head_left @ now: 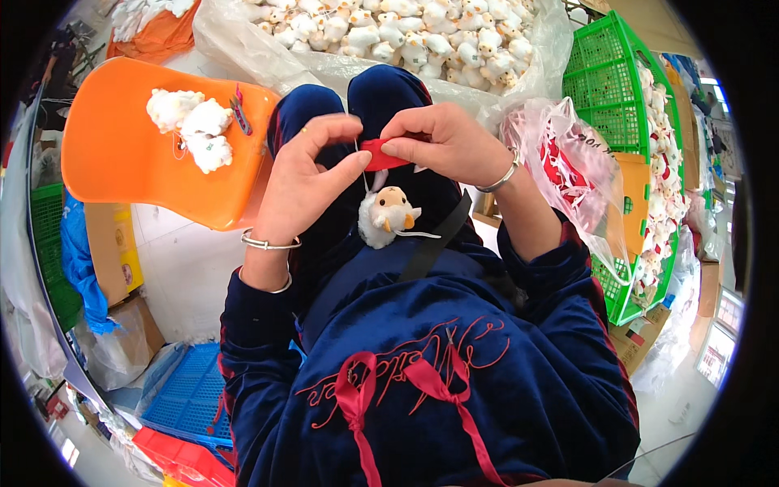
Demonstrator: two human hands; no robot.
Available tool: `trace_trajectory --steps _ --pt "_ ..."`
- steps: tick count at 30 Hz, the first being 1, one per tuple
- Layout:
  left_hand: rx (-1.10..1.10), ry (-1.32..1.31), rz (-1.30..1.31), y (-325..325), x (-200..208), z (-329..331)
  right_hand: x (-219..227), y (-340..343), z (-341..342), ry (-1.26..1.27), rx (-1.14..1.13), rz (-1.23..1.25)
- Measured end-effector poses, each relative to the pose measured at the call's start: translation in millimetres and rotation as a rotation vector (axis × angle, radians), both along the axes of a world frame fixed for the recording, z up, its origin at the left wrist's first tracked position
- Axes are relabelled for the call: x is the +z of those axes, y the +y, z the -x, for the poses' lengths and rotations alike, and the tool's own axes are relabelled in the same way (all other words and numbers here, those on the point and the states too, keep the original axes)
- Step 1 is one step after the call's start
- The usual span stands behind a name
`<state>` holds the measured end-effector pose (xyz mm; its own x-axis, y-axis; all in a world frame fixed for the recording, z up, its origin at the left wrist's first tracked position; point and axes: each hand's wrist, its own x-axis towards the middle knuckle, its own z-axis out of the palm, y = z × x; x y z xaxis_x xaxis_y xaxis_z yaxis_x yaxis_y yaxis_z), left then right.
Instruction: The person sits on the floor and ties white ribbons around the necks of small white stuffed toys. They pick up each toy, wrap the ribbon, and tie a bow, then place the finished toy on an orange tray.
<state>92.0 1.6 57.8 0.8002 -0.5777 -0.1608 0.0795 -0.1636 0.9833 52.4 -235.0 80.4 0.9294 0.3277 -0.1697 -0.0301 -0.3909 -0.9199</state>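
Note:
A small white plush sheep (381, 216) with a tan face and orange horns lies on my lap, belly level, a white cord trailing beside it. Above it, my right hand (442, 146) pinches a small red fabric piece (385, 154) between thumb and fingers. My left hand (312, 174) is curled at the piece's left end. A thin white cord (366, 183) runs from its thumb down toward the sheep, and the thumb seems to press on it. The other left fingertips are partly hidden.
On my left, an orange chair (105, 146) holds white plush toys (199, 122) and small snips (240, 112). Ahead lies a large clear bag (235, 49) of plush sheep. A bag with red pieces (560, 166) and a green crate (602, 73) stand right. A blue crate (182, 390) sits lower left.

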Motion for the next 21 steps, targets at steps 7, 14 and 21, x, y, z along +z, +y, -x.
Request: trace_trajectory --steps 7,14,21 --pt "-0.155 0.228 -0.093 -3 9 -8 -1 6 0 -0.008 0.09 -0.026" --pt "0.014 0.221 0.033 10 -9 -15 -13 2 -2 -0.307 -0.003 0.204" --pt "0.556 0.073 0.321 35 -12 -37 -40 18 45 -0.484 0.493 0.624"
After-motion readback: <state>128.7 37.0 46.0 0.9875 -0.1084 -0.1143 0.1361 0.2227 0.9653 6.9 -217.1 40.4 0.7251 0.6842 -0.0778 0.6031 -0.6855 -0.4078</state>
